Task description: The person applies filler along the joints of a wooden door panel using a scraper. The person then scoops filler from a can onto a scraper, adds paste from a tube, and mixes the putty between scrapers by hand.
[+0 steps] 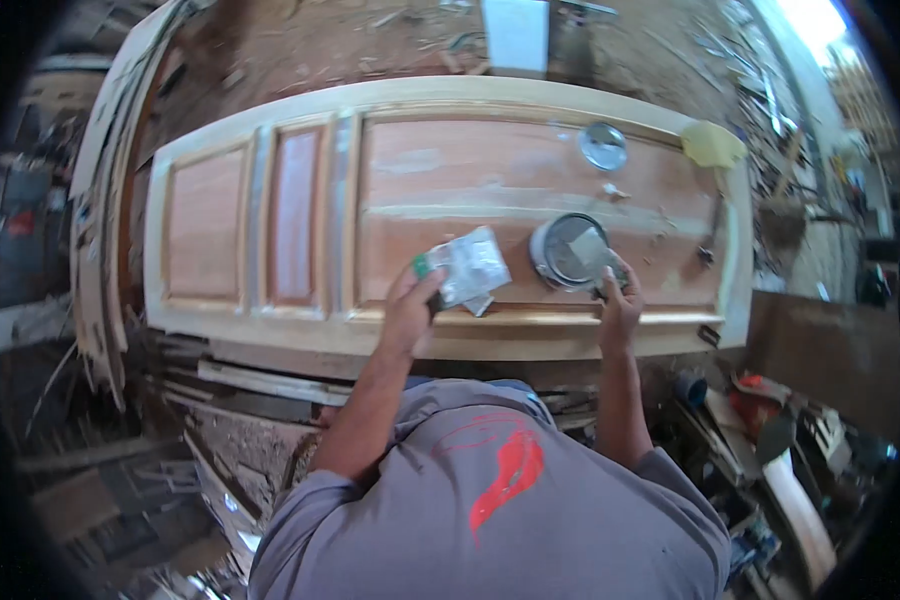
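Observation:
A panelled wooden door (300, 215) lies flat in front of me. My left hand (410, 305) holds a crumpled grey-white packet (470, 265) with a green end over the door's near rail. My right hand (618, 300) grips a small dark tool at the rim of an open round tin (568, 250) standing on the large panel. The tin's lid (603, 146) lies further back on the same panel. Pale filler streaks run across that panel.
A yellow cloth (712, 145) sits on the door's far right corner. Planks and offcuts (270, 380) are stacked under the door's near edge. Tools and clutter (770, 430) lie on the floor at right. Sawdust covers the ground beyond the door.

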The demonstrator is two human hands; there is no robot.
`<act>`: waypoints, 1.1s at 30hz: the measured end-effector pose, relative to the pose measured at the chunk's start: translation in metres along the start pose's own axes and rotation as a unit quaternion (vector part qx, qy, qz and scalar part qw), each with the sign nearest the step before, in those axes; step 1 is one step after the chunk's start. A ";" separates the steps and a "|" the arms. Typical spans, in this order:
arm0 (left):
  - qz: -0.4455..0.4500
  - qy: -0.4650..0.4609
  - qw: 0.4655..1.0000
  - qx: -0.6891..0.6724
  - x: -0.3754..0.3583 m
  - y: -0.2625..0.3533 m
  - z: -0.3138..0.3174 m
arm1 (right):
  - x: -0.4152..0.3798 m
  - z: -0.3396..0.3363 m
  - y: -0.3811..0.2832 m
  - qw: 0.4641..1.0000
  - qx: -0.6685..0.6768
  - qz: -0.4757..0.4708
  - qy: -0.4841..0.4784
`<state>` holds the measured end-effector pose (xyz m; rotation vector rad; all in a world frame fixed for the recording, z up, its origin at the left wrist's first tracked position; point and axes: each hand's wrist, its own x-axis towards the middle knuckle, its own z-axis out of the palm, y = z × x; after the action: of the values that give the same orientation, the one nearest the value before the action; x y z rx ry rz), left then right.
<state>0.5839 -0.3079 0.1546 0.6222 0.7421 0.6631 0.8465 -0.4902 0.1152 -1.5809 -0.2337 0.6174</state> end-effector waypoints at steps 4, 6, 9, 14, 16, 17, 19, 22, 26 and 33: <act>0.000 0.012 1.000 0.020 0.002 0.004 -0.010 | 0.006 -0.029 0.030 0.998 0.005 0.021 0.066; 0.006 0.021 0.999 0.032 0.005 0.004 -0.017 | 0.011 -0.045 0.059 0.995 0.016 0.043 0.086; 0.026 0.027 0.998 0.041 0.009 0.003 -0.015 | 0.011 -0.051 0.080 0.989 0.057 0.073 0.116; 0.049 0.049 0.996 0.062 0.011 0.008 -0.003 | 0.019 -0.067 0.095 0.969 0.162 0.104 0.154; 0.055 0.040 0.995 0.079 0.014 0.006 -0.005 | 0.029 -0.077 0.103 0.958 0.203 0.111 0.169; 0.058 0.040 0.994 0.086 0.014 0.004 -0.005 | 0.036 -0.083 0.107 0.956 0.210 0.112 0.170; 0.061 0.032 0.993 0.097 0.014 0.002 -0.001 | 0.051 -0.094 0.116 0.953 0.222 0.113 0.170; 0.050 0.018 0.994 0.099 0.012 0.004 0.007 | 0.077 -0.105 0.142 0.951 0.218 0.132 0.177; 0.030 0.024 0.996 0.079 0.002 0.009 0.016 | 0.099 -0.117 0.192 0.959 0.121 0.177 0.185; 0.049 0.041 0.992 0.110 -0.001 0.009 -0.008 | 0.094 -0.126 0.253 0.916 -0.328 -0.117 0.198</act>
<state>0.5744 -0.3006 0.1566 0.8411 0.8725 0.7056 0.9354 -0.5814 -0.1543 -2.2408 -0.3396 0.0016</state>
